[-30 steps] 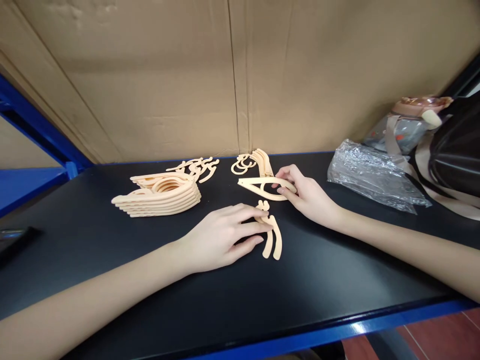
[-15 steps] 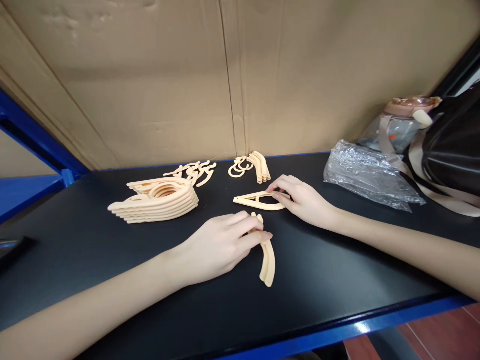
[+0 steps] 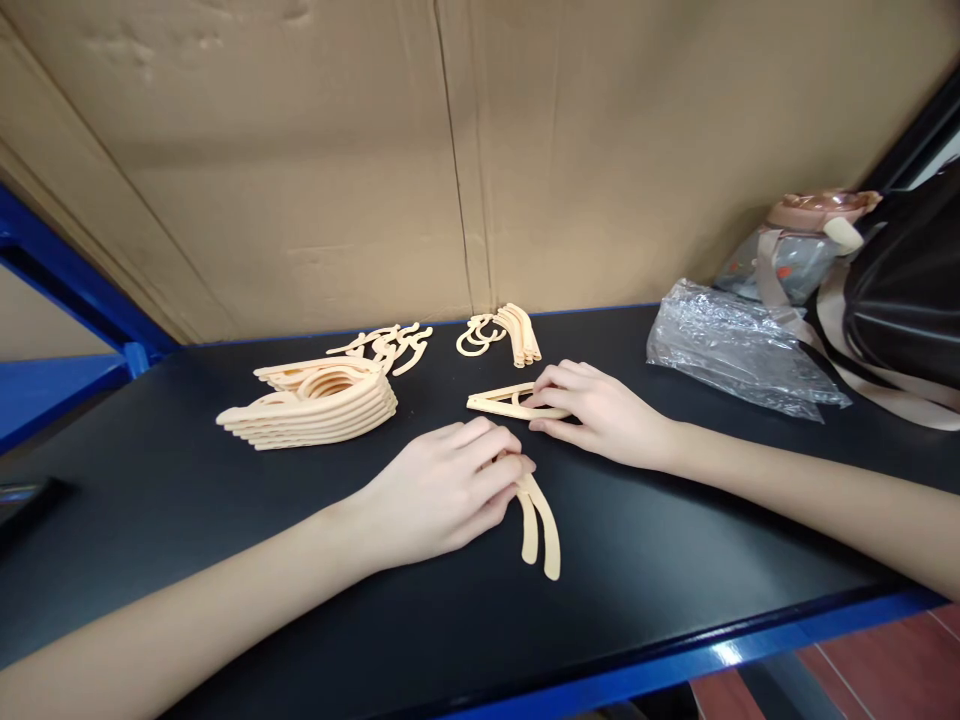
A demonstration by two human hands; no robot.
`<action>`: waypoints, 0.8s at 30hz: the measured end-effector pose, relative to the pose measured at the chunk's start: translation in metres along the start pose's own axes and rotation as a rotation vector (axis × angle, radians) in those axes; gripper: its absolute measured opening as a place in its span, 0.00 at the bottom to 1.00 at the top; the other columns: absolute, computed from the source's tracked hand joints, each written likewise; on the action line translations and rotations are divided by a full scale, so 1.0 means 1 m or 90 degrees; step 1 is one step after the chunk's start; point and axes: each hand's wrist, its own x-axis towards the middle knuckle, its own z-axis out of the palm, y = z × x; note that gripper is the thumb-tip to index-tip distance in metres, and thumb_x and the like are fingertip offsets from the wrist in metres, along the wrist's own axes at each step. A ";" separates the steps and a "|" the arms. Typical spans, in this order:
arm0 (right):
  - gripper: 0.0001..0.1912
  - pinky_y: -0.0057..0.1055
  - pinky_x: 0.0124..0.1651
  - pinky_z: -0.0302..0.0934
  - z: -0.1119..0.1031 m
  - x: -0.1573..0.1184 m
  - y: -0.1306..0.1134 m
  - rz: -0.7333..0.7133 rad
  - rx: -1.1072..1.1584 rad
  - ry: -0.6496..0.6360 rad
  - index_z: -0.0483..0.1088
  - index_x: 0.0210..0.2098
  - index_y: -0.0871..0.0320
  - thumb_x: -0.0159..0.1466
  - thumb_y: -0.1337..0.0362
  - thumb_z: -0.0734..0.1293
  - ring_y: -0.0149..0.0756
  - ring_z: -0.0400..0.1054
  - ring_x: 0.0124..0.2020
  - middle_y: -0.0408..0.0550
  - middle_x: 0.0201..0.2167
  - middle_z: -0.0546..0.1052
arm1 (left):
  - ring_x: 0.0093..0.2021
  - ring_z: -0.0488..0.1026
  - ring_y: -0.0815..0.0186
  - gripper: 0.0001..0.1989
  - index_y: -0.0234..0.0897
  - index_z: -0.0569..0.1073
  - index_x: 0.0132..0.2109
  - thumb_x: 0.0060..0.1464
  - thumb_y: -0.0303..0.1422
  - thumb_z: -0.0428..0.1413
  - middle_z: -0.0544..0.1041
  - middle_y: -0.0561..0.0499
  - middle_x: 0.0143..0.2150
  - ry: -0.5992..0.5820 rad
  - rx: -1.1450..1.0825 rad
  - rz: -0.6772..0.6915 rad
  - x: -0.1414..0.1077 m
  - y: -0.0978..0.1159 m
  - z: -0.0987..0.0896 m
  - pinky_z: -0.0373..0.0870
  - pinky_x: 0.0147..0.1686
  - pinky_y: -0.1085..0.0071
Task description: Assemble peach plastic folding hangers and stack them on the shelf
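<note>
Two curved cream strips [image 3: 545, 530], which look like folding hanger arms, lie on the black table in front of me. My left hand [image 3: 457, 490] is closed over their upper ends, which its fingers hide, while the lower ends fan apart. Beyond them, a pointed cream loop-shaped hanger piece [image 3: 487, 402] lies flat. My right hand [image 3: 589, 410] pinches its right part, fingers and thumb covering that end. To the left is a stack of similar cream hanger pieces [image 3: 322, 418]. Farther back lie loose cream hooks [image 3: 390, 345].
More curved strips [image 3: 520, 335] and several rings or hooks [image 3: 478, 337] lie near the cardboard wall [image 3: 315, 180]. At right are a clear plastic bag [image 3: 739, 350], a bottle [image 3: 799, 250] and a black bag [image 3: 911, 280]. A dark object [image 3: 26, 500] sits at the left edge.
The lower ends of the two strips have spread apart under my left hand. My right hand has shifted slightly left and nearer me, covering more of the loop-shaped piece.
</note>
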 end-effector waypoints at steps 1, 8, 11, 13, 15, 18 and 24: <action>0.13 0.38 0.46 0.58 0.000 0.000 0.000 -0.001 0.002 0.000 0.72 0.45 0.56 0.69 0.58 0.60 0.38 0.67 0.42 0.48 0.42 0.74 | 0.40 0.71 0.64 0.10 0.35 0.73 0.46 0.63 0.30 0.48 0.75 0.48 0.42 0.011 -0.007 -0.021 0.000 0.000 0.000 0.70 0.38 0.69; 0.12 0.38 0.46 0.60 -0.001 -0.001 -0.002 0.006 -0.009 0.001 0.71 0.40 0.58 0.69 0.59 0.59 0.39 0.68 0.42 0.49 0.43 0.75 | 0.34 0.71 0.66 0.10 0.37 0.73 0.43 0.64 0.33 0.48 0.75 0.52 0.34 0.011 -0.022 -0.081 -0.001 -0.001 0.003 0.67 0.32 0.72; 0.11 0.38 0.44 0.61 -0.002 -0.001 -0.004 0.013 -0.011 -0.001 0.70 0.39 0.58 0.68 0.60 0.60 0.40 0.69 0.40 0.50 0.41 0.76 | 0.35 0.72 0.67 0.10 0.37 0.73 0.41 0.64 0.35 0.48 0.76 0.52 0.35 -0.005 -0.073 -0.116 0.000 -0.002 0.003 0.66 0.31 0.73; 0.09 0.37 0.43 0.61 -0.003 -0.002 -0.005 0.025 -0.002 0.005 0.70 0.37 0.58 0.67 0.60 0.61 0.39 0.69 0.38 0.49 0.39 0.77 | 0.34 0.72 0.68 0.11 0.38 0.73 0.40 0.65 0.36 0.48 0.76 0.53 0.34 -0.008 -0.103 -0.133 0.000 -0.002 0.002 0.65 0.30 0.74; 0.09 0.35 0.41 0.61 -0.003 -0.003 -0.006 0.040 0.005 0.009 0.69 0.36 0.58 0.66 0.59 0.63 0.38 0.68 0.36 0.48 0.36 0.76 | 0.33 0.72 0.69 0.11 0.38 0.73 0.40 0.65 0.36 0.47 0.76 0.53 0.34 -0.010 -0.125 -0.145 0.001 -0.002 0.002 0.65 0.29 0.75; 0.10 0.34 0.38 0.60 -0.002 -0.003 -0.005 0.053 -0.001 0.011 0.68 0.34 0.58 0.63 0.56 0.65 0.37 0.67 0.34 0.46 0.31 0.75 | 0.31 0.72 0.70 0.11 0.38 0.72 0.39 0.64 0.37 0.48 0.75 0.54 0.33 -0.008 -0.147 -0.169 0.001 -0.002 0.002 0.63 0.27 0.76; 0.16 0.33 0.36 0.58 -0.003 -0.004 -0.005 0.020 -0.024 0.009 0.67 0.32 0.57 0.62 0.49 0.65 0.36 0.65 0.31 0.45 0.29 0.74 | 0.28 0.70 0.71 0.13 0.37 0.72 0.38 0.65 0.39 0.47 0.72 0.54 0.31 -0.003 -0.175 -0.171 -0.001 -0.004 0.002 0.60 0.24 0.77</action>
